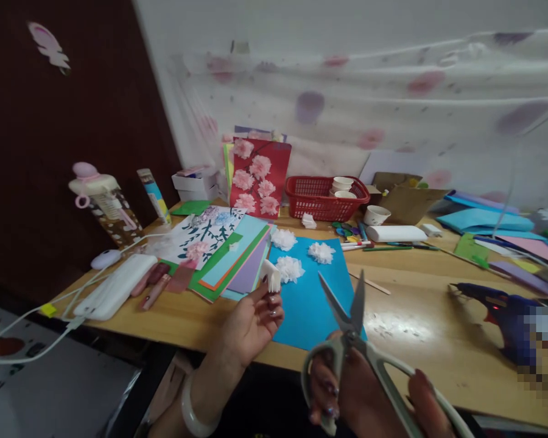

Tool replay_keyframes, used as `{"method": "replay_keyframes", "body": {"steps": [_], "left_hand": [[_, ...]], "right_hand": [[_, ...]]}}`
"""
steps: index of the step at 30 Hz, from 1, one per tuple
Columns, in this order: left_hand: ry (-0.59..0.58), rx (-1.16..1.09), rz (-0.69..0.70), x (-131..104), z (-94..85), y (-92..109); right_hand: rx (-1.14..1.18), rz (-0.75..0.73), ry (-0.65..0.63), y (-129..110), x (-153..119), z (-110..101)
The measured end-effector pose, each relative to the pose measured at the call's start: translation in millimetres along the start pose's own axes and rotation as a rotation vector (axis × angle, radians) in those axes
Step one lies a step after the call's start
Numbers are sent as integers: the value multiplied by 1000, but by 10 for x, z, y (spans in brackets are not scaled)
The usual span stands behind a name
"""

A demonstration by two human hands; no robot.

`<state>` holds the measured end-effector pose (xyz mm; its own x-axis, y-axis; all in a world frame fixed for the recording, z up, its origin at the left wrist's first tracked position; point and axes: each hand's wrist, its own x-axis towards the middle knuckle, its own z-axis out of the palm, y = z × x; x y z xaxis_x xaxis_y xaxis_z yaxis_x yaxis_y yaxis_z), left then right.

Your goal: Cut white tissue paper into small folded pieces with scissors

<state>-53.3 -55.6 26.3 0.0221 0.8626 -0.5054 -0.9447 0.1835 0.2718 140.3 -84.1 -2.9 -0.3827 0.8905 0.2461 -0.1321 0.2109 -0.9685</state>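
Between the fingertips of my left hand point(256, 322) is a small folded piece of white paper point(271, 277), with slits cut along its lower edge. My right hand point(360, 389) grips a pair of scissors point(347, 328) by its pale handles, the blades spread and pointing up, apart from the white piece. Beneath both hands lies a blue sheet of paper point(319, 310). Three fluffy white paper flowers point(290, 269) rest on its upper part. A red card point(262, 176) with pink paper flowers on dark branches stands upright behind.
Coloured paper sheets point(228, 255) overlap at the left, near a white power bank point(119, 286) with cables and a bottle point(107, 204). A red basket point(324, 207) holding paper cups stands at the back. To the right lies a glue gun point(488, 304), its nozzle pointing left.
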Motion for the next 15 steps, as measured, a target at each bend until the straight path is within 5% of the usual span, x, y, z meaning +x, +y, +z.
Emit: {"method": "replay_keyframes", "body": {"steps": [3, 9, 15], "left_hand": [[29, 43, 49, 18, -19, -27], [9, 85, 127, 65, -83, -80], [-23, 113, 155, 34, -98, -86]], "right_hand": [[162, 122, 53, -70, 5, 185], [284, 258, 50, -45, -60, 170], [705, 463, -261, -114, 21, 233]]}}
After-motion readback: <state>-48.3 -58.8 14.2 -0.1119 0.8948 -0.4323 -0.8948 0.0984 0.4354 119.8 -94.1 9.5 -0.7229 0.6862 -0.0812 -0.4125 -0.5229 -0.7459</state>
